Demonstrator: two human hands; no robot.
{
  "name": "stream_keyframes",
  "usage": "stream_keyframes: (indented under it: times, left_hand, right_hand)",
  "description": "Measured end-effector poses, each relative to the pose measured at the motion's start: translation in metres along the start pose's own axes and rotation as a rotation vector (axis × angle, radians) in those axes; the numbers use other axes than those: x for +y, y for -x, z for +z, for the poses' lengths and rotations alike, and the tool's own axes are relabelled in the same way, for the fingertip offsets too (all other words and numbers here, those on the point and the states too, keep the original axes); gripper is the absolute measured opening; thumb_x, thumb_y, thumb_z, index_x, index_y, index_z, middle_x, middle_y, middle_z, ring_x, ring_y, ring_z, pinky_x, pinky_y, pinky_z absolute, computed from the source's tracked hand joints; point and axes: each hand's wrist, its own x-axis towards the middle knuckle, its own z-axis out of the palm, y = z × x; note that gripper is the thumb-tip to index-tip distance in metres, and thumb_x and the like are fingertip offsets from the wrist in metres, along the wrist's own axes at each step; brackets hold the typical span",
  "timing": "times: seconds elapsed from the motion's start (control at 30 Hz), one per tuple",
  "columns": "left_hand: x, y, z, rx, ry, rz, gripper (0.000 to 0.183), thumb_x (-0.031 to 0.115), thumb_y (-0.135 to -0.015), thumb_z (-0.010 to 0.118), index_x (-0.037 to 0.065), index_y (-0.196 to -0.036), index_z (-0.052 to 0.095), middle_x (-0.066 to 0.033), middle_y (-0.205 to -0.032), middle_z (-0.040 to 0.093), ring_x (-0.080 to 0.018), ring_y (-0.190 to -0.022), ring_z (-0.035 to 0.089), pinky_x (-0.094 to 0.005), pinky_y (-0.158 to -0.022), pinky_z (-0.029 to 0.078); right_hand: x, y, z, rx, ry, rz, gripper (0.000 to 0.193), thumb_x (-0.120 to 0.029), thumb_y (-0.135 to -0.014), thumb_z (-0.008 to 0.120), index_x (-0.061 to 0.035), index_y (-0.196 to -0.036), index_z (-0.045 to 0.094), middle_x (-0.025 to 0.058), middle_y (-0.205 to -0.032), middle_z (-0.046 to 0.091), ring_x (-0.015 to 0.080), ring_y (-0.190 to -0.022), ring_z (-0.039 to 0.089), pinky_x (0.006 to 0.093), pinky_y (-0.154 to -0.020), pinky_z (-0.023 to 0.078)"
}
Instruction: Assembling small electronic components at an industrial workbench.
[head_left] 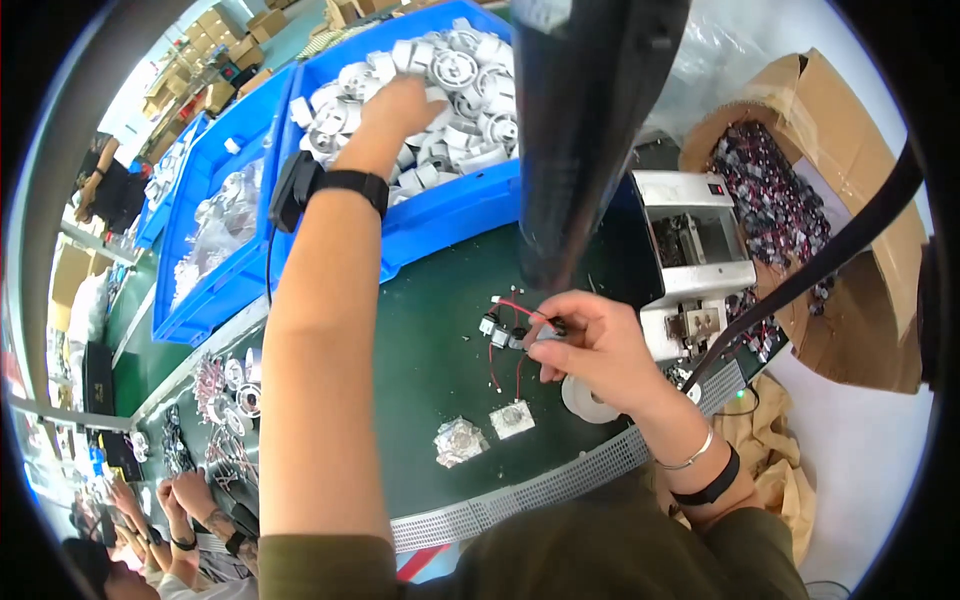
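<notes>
My left arm stretches forward, and my left hand is down among white round plastic housings in a large blue bin. Its fingertips are partly hidden, so whether it grips one is unclear. Closer to me, over the green table, my right hand pinches a small grey-black part with wires between thumb and fingers. Just left of it lie several small wired parts with red and black leads. Below are a flat silvery block and a crumpled silvery lump.
A dark post rises in front, blocking part of the view. At right are a white machine and a cardboard box of wired parts. A white disc sits beneath my right hand. Co-workers' hands work at lower left.
</notes>
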Motion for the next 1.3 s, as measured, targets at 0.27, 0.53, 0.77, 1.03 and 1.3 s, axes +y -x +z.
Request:
stream_keyframes:
  times: [0.27, 0.53, 0.77, 1.03, 1.3]
  left_hand:
    - [0.036, 0.037, -0.077, -0.004, -0.259, -0.165, 0.035, 0.03, -0.091, 0.05, -0.003, -0.102, 0.058, -0.0204, -0.096, 0.062, -0.0319, -0.089, 0.062, -0.0395, -0.079, 0.048]
    - [0.231, 0.277, -0.076, -0.476, 1.022, -0.432, 0.031, 0.024, -0.095, 0.053, -0.005, -0.105, 0.058, -0.0073, -0.081, 0.064, -0.0148, -0.069, 0.065, -0.0283, -0.06, 0.05]
    - [0.276, 0.312, -0.029, -0.233, 0.123, -0.014, 0.024, 0.024, -0.09, 0.058, 0.004, -0.1, 0.062, -0.0126, -0.071, 0.064, -0.0239, -0.056, 0.064, -0.0338, -0.051, 0.049]
    - [0.283, 0.319, -0.012, -0.15, 0.44, 0.206, 0.066, 0.014, -0.069, 0.073, -0.002, -0.126, 0.043, -0.0205, -0.118, 0.054, -0.037, -0.109, 0.051, -0.0429, -0.092, 0.043]
    - [0.28, 0.309, -0.017, -0.279, 0.594, 0.093, 0.075, 0.011, -0.065, 0.076, 0.001, -0.129, 0.038, -0.017, -0.116, 0.057, -0.0349, -0.106, 0.054, -0.0408, -0.09, 0.044]
  right_hand:
    - [-0.007, 0.047, -0.024, 0.031, -0.048, 0.016, 0.027, -0.005, -0.087, 0.06, 0.0027, -0.112, 0.051, 0.016, -0.108, 0.06, 0.0199, -0.085, 0.065, 0.0283, -0.077, 0.055]
    - [0.007, 0.086, -0.034, 0.201, 0.035, -0.196, 0.03, -0.006, -0.085, 0.064, 0.0044, -0.11, 0.052, 0.0138, -0.105, 0.06, 0.0176, -0.091, 0.062, 0.0299, -0.081, 0.052]
    - [-0.001, 0.097, -0.048, 0.301, 0.112, -0.258, 0.03, -0.005, -0.084, 0.067, 0.0021, -0.111, 0.055, 0.0085, -0.098, 0.061, 0.0142, -0.082, 0.062, 0.0265, -0.075, 0.052]
    - [0.005, 0.1, -0.058, 0.213, 0.377, -0.208, 0.031, -0.001, -0.082, 0.066, 0.003, -0.111, 0.056, 0.0064, -0.098, 0.062, 0.0127, -0.083, 0.06, 0.023, -0.074, 0.05]
    - [0.004, 0.071, -0.052, 0.049, 1.202, -0.387, 0.018, -0.002, -0.073, 0.066, -0.0004, -0.089, 0.058, 0.0097, -0.086, 0.06, 0.026, -0.08, 0.058, 0.0332, -0.07, 0.047]
